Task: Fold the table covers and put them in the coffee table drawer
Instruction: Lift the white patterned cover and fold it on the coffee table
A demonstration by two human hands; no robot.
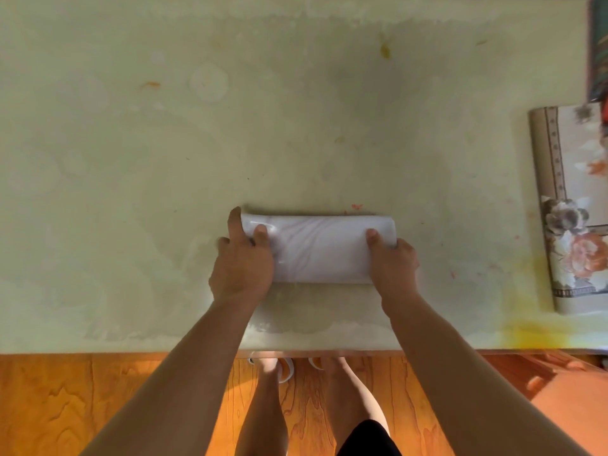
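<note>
Gripping folded white cover (317, 248), unlabelled.

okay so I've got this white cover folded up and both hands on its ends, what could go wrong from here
1. The folded white cover looks glossy and springy; lifting it by the ends with your left hand and right hand could let the middle sag and the folds open.
2. The table shows orange and yellow stains near the cover; sliding it could smear them onto the white.
3. The floral cover lies at the table's right end and could get knocked off.
</note>
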